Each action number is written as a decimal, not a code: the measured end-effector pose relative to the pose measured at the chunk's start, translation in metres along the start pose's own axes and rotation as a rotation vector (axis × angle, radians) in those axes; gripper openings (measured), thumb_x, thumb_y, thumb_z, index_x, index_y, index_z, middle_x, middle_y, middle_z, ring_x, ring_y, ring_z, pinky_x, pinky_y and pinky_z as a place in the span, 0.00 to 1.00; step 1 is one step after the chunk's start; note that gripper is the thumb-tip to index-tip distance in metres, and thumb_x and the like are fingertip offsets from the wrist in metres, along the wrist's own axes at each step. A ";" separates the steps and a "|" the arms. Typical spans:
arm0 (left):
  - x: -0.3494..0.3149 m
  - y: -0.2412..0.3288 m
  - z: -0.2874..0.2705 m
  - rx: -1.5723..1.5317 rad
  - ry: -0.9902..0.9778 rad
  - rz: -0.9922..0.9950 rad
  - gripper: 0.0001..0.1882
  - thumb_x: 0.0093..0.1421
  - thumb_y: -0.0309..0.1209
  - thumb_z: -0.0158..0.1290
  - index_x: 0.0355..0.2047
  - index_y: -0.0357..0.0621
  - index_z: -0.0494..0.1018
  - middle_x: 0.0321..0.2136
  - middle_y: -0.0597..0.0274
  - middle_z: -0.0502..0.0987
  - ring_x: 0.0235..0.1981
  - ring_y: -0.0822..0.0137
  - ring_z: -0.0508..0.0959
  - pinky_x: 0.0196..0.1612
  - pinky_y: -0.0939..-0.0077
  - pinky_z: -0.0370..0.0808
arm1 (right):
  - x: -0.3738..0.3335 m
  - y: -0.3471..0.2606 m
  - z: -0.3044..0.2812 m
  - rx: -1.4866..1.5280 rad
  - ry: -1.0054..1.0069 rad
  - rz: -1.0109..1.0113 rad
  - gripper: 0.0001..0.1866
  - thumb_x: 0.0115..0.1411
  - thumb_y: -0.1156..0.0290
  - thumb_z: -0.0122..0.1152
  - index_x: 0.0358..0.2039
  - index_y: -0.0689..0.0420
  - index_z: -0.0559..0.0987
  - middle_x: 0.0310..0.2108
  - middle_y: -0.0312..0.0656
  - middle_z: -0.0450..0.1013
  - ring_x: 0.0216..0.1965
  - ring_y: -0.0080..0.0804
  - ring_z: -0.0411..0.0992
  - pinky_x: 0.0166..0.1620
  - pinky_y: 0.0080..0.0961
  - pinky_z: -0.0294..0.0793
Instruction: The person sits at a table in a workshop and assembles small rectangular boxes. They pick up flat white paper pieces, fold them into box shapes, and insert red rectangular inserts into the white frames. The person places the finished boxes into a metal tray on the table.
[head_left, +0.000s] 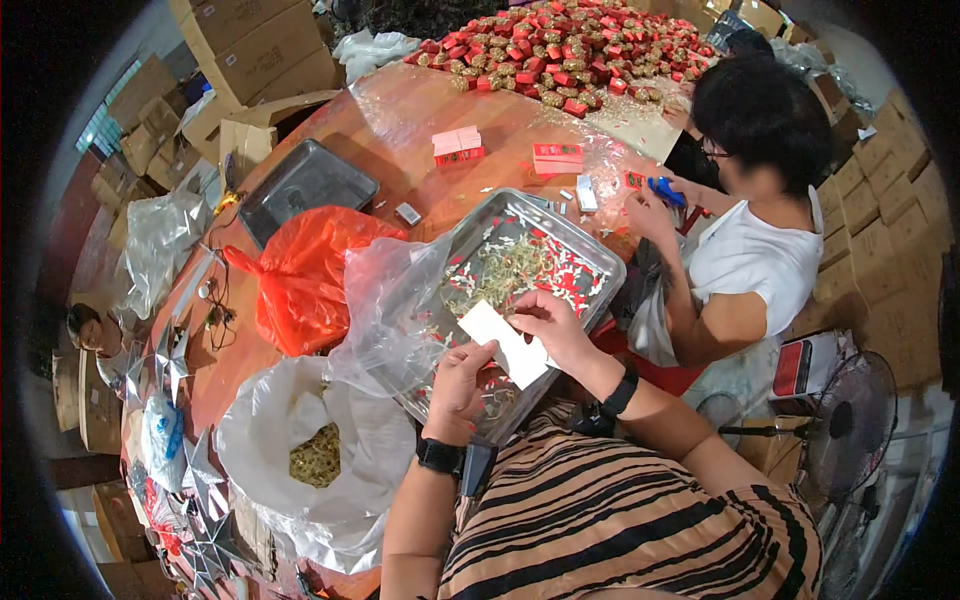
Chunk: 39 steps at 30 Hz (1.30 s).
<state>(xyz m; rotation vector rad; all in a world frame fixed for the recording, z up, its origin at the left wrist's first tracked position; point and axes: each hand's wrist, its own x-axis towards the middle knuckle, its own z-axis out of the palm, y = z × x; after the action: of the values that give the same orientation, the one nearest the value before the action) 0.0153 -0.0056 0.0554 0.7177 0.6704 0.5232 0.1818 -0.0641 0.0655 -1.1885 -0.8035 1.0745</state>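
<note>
A small white card [503, 342] is held up over a metal tray [612, 262]. My left hand [462, 385] pinches its left edge between thumb and fingers. With its fingertips closed at the card's upper right side, my right hand [556, 330] grips it too; the fingers partly cover that edge. Below the card, the tray holds a tangle of greenish-gold shreds [512, 262] and many small red and white bits [568, 272]. Clear plastic [385, 300] drapes over the tray's left side.
A white-lined container [255, 430] with gold shreds stands left of me, beside a red plastic bag [305, 290] and a dark tray [310, 190]. Stacked red cards [458, 146] and a red-gold pile [560, 50] lie farther off. A co-worker [745, 260] holds a blue tool [665, 190]; a fan [845, 425] stands right.
</note>
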 end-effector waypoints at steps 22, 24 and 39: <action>-0.025 0.018 -0.024 0.168 -0.059 -0.009 0.08 0.56 0.27 0.50 0.28 0.33 0.75 0.25 0.57 0.77 0.25 0.68 0.77 0.32 0.76 0.74 | -0.001 -0.002 0.006 -0.400 -0.263 0.091 0.05 0.51 0.74 0.57 0.28 0.61 0.77 0.25 0.35 0.73 0.26 0.18 0.68 0.29 0.17 0.67; -0.027 0.022 -0.026 0.171 -0.063 -0.001 0.08 0.56 0.26 0.50 0.28 0.33 0.75 0.25 0.57 0.77 0.25 0.69 0.77 0.32 0.76 0.74 | -0.002 -0.009 0.008 -0.378 -0.213 0.057 0.04 0.50 0.74 0.56 0.24 0.60 0.77 0.23 0.35 0.73 0.25 0.18 0.68 0.28 0.17 0.67; -0.031 0.030 -0.026 0.499 -0.123 0.026 0.11 0.57 0.29 0.48 0.35 0.35 0.73 0.26 0.66 0.76 0.24 0.77 0.74 0.29 0.83 0.70 | 0.015 -0.012 0.040 -0.143 -0.041 -0.152 0.02 0.56 0.77 0.55 0.27 0.61 0.74 0.26 0.35 0.73 0.27 0.15 0.69 0.30 0.14 0.68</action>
<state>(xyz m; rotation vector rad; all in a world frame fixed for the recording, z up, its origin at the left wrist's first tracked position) -0.0304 0.0047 0.0741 1.2184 0.6825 0.3312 0.1519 -0.0375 0.0856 -1.2070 -0.9998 0.9319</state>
